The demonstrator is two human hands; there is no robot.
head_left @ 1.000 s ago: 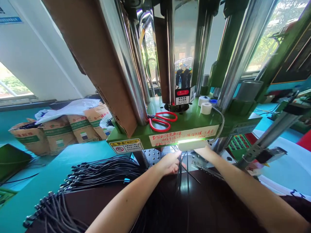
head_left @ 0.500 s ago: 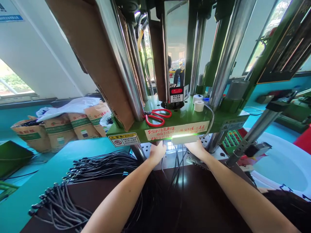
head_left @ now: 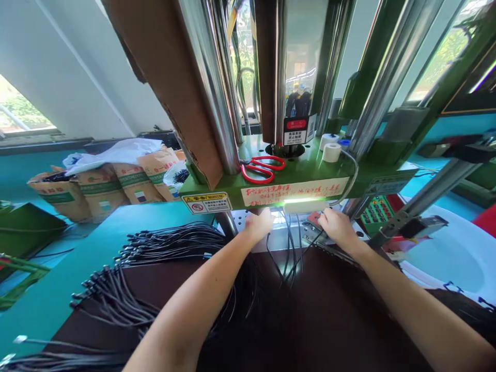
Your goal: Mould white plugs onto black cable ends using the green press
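Observation:
Both my hands reach under the green platen [head_left: 217, 194] of a vertical press. My left hand [head_left: 259, 225] lies knuckles up on the metal bed at the platen's front edge, fingers curled and partly hidden beneath it. My right hand [head_left: 336, 226] rests to the right of a lit lamp [head_left: 305, 206], fingers bent down on a red part by the bed. Several thin black cables [head_left: 290, 248] run from under the platen between my hands and down over the dark board [head_left: 329, 315].
Red scissors [head_left: 261, 168] and white tape rolls [head_left: 333, 152] lie on the platen. Bundles of black cables [head_left: 163, 248] spread at left. Brown paper sacks [head_left: 104, 188] stand on the teal floor. A button panel [head_left: 374, 213] and a white tub [head_left: 461, 253] are at right.
My right hand has moved right, from under the lamp to the red part. My left hand went from the cables forward to the platen's edge. The view shifted slightly.

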